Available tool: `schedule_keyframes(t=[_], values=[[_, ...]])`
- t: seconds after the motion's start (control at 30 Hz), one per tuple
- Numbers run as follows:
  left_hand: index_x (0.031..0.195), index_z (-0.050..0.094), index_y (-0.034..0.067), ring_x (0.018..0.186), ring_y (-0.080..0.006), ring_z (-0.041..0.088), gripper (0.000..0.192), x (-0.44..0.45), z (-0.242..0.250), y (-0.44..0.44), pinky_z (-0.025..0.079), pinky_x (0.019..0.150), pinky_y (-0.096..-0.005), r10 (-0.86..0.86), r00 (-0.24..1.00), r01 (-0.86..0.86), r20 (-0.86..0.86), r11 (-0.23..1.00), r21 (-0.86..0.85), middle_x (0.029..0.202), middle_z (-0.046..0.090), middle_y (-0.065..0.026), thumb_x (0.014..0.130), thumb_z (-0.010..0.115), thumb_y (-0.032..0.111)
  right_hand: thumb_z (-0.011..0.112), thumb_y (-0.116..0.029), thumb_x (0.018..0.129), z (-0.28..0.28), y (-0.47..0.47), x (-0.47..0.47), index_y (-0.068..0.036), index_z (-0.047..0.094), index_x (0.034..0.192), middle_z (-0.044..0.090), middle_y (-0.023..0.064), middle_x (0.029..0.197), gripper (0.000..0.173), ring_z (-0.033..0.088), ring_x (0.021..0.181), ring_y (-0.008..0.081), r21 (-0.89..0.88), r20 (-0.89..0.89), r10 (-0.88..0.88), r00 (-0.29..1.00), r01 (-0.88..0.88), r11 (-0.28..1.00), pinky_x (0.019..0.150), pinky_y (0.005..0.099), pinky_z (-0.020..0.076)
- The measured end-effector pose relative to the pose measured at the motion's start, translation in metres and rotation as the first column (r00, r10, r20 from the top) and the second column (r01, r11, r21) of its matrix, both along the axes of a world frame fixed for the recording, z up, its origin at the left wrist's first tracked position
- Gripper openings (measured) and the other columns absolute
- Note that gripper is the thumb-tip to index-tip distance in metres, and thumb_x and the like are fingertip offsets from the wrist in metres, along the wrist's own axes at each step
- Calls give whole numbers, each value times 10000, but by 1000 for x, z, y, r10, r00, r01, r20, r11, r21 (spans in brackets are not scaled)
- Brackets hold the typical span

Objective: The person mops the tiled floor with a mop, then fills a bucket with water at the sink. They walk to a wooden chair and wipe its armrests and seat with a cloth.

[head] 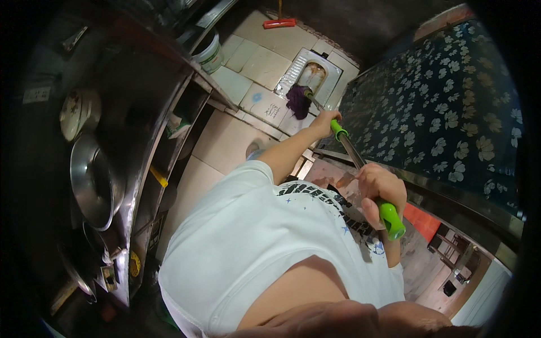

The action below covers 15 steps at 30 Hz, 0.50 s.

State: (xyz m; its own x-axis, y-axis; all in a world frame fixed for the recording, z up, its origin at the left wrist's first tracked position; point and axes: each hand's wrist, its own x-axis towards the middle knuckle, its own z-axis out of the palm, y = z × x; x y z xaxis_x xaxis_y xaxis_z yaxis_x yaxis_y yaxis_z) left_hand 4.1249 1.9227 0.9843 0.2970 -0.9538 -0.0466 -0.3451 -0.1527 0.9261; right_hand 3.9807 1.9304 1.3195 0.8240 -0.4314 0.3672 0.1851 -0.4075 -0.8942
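A mop with a purple head, a metal pole and green plastic grips slants across the view. My left hand is closed around the pole, just above the mop head and beside the lower green grip. Nearer to my body, my right hand grips the pole by the green end handle. The mop head lies on the near edge of a white squat toilet and on the tiles beside it. Brown stains show in the toilet's bowl.
A red floor squeegee stands beyond the toilet, with a white bucket to the left. Shelving and a dark counter with a metal basin line the left side. At right is a surface with a dark floral cover. A raised tiled edge crosses the floor.
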Motion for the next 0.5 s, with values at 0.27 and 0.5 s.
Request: schedule_keyframes(t=[0.27,0.5], values=[[871,657,185,731,-308,631,235,78,116,-74,485,629,-434,-386,843,425,374,905,-21,747,646,-76,641,687,217,582,-310,816,49,-92,-11,-143,435,597,475,6,515,313,481,476,131,66,252,-125,960,112,992,579,328,466],[847,660,170,710,-312,627,197,174,149,-105,479,609,-438,-556,702,563,444,816,132,723,637,-84,676,674,268,534,-299,855,41,-149,5,-132,431,684,489,-4,559,260,481,504,109,268,322,-285,903,202,942,656,285,432]])
